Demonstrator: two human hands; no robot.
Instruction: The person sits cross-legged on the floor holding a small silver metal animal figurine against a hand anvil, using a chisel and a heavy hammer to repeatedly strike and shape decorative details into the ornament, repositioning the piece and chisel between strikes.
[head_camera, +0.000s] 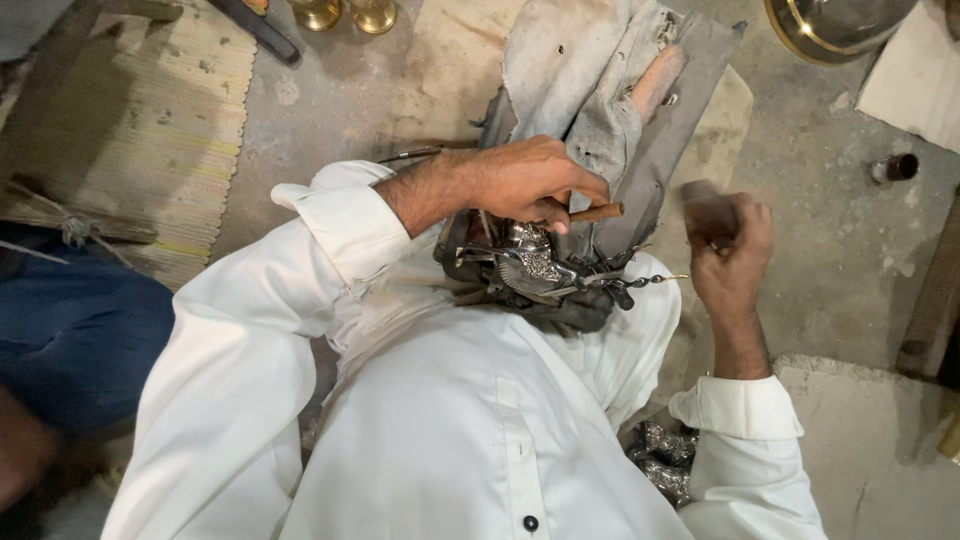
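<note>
A slim brown wooden-handled tool is clenched in the left hand, the grip closed tightly around it so that only the rounded end of the handle is seen past the fingers. The tool is held down over an ornate silver-coloured metal piece with embossed relief, which is set in a dark clamp or holder in the lap, against the white garment worn by the person. A twisted metal rod is seen projecting from the holder toward the right. A dark brown block-shaped wooden mallet is gripped firmly in the right hand, raised just beside the holder and apart from the tool; it is blurred, so its exact shape cannot be told. A grey folded cloth is draped beyond the left hand on the concrete floor. A woven straw mat is laid on the floor at the far left, and two small brass-coloured cups are stood near the top edge.
</note>
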